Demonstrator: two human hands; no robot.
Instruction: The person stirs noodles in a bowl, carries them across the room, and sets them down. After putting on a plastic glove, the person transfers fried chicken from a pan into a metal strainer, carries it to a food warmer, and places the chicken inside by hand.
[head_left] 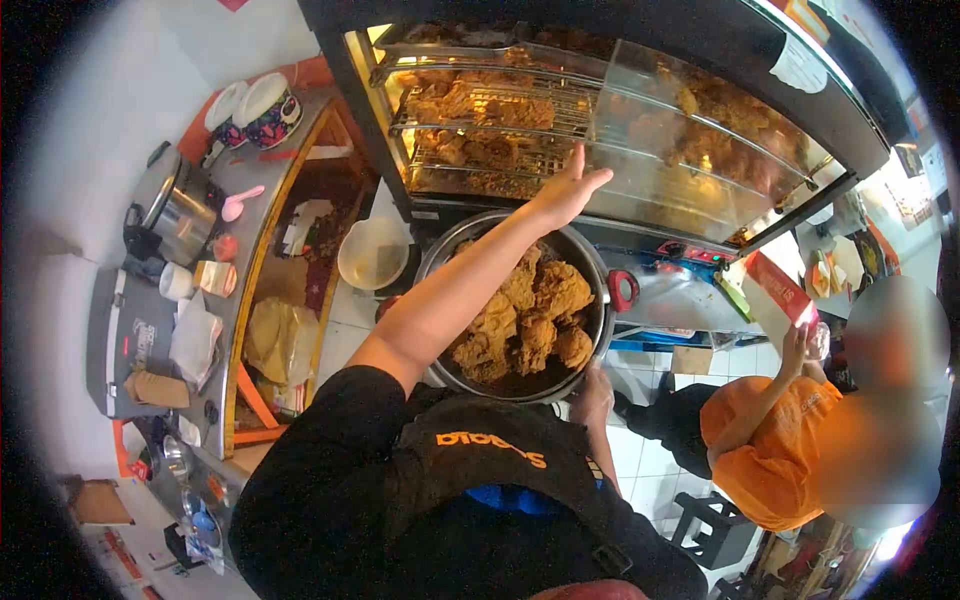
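My left hand (570,193) reaches over the pot to the front of a glass display warmer (660,130). Its fingers are stretched out and hold nothing, with the fingertips close to the edge of the sliding glass panel (640,165). Against my front is a large metal pot (432,350) with red side handles, holding several pieces of fried chicken (563,290). My right hand (594,395) grips the pot low on its right side, its fingers partly hidden by the pot. More fried chicken (480,110) lies on wire racks inside the warmer.
At right, a person in an orange shirt (765,450) holds a red and white box (778,290). On the left counter (262,185) stand a rice cooker (180,205), a patterned container (270,110) and a pink spoon (240,203). A translucent tub (373,253) is left of the pot.
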